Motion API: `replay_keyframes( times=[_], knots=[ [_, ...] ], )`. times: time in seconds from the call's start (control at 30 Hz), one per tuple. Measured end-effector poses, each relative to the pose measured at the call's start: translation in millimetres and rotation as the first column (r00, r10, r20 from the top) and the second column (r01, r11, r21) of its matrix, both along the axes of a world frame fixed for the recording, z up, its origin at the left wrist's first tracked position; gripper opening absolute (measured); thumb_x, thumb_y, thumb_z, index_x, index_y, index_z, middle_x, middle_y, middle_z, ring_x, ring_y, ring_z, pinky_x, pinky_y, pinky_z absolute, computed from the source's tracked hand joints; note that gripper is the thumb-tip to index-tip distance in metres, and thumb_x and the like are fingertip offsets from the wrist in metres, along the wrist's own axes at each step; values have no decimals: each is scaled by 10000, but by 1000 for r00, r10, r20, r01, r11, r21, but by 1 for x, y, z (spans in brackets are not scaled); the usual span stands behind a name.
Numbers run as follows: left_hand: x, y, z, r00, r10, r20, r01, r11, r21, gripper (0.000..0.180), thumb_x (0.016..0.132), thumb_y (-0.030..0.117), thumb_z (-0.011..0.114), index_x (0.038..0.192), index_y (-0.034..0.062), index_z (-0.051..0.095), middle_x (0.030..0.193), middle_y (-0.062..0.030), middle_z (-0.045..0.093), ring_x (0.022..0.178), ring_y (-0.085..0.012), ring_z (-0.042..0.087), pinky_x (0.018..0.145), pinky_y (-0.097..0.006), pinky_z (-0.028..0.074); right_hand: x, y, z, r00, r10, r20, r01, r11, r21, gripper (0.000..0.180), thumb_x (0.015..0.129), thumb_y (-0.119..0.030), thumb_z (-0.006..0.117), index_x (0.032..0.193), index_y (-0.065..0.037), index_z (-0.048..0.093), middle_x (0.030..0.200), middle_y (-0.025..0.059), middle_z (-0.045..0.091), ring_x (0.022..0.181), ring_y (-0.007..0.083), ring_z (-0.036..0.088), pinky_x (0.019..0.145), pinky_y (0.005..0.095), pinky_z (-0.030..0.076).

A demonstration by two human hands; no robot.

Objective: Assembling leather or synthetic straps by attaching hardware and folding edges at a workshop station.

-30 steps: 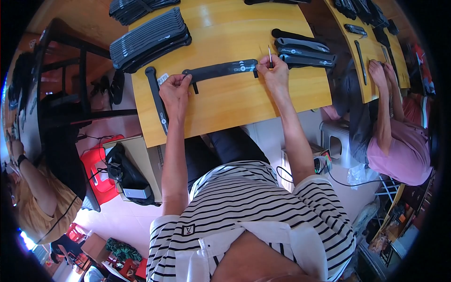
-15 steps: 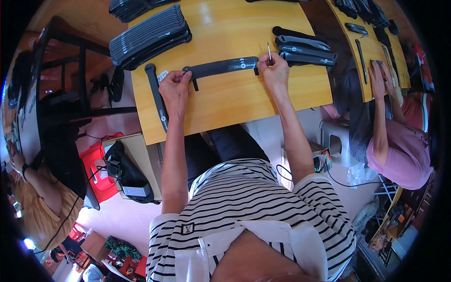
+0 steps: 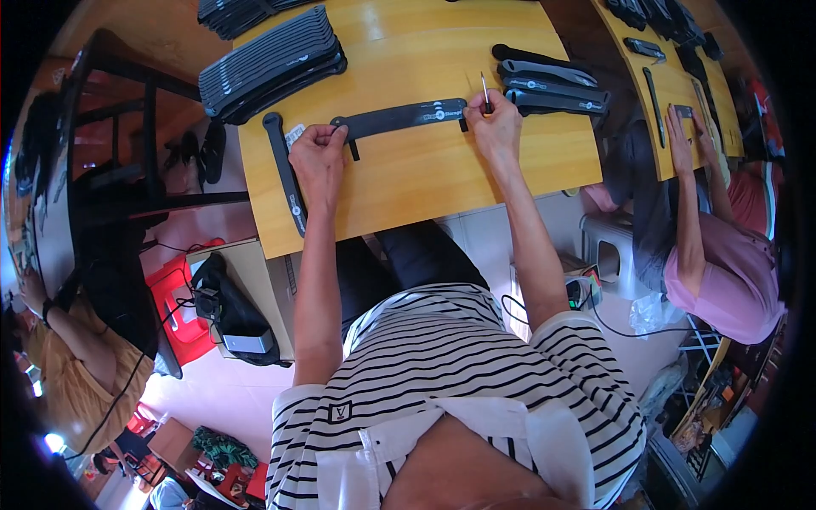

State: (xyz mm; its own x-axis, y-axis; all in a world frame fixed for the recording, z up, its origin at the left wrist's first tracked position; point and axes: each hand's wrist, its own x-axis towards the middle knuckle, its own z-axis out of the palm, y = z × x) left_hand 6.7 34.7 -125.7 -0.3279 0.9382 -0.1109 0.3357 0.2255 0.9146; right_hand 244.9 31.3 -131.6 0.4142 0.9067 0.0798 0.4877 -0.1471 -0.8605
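Note:
A black strap [image 3: 399,121] with white printing stretches sideways, slightly bowed, above the wooden table [image 3: 425,183]. My left hand [image 3: 319,170] pinches its left end between thumb and fingers. At the strap's right end, my right hand [image 3: 497,134] has its fingers closed on the strap. The same hand also holds a thin pointed tool [image 3: 484,83], its metal tip upward and its dark handle partly hidden by the fingers. Short dark tabs hang below both strap ends. Beside my left hand lies another black strap [image 3: 287,174], with a small white label [image 3: 294,133] near it.
A thick stack of dark straps [image 3: 272,64] stands at the far left of the table, and a smaller pile [image 3: 552,85] lies at its right. A co-worker's hands [image 3: 684,140] rest at the neighbouring table. Another person [image 3: 85,348] is at the left.
Both hands keep their grip on the strap, which has hardly shifted. The tool's tip tilts slightly left. The co-worker's hands at the right have moved a little.

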Motion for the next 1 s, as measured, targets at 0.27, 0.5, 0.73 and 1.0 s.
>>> replay_keyframes(
  times=[0.27,0.5,0.73,1.0],
  knots=[
    [1,0,-12,994,-15,-111,25,995,95,164,753,117,682,792,-29,618,648,-49,597,459,-83,500,428,-213,397,-1,0,-2,999,-15,50,13,1000,28,76,693,-25,633,724,-10,565,632,114,581,604,230,575,588,331,449],
    [-3,2,-21,987,-35,-159,59,987,152,166,751,114,682,791,-31,612,638,-48,588,476,-80,501,429,-218,403,-2,0,0,995,-10,95,8,1000,19,56,709,-26,615,736,-8,569,637,128,582,607,259,581,583,346,453],
    [-8,6,-19,992,10,-127,-3,998,57,203,688,142,712,743,-25,609,615,-85,586,554,-167,564,562,-281,445,-3,1,-1,996,5,84,-5,1000,7,55,708,-38,610,731,-10,570,625,128,581,609,253,585,575,351,452],
    [-7,5,-10,996,12,-87,-9,999,36,175,715,105,688,748,-10,559,579,-51,530,490,-152,546,485,-284,428,2,4,-6,994,19,110,-19,1000,6,63,679,-51,596,720,-7,578,608,133,586,591,277,589,581,355,460]
  ],
)
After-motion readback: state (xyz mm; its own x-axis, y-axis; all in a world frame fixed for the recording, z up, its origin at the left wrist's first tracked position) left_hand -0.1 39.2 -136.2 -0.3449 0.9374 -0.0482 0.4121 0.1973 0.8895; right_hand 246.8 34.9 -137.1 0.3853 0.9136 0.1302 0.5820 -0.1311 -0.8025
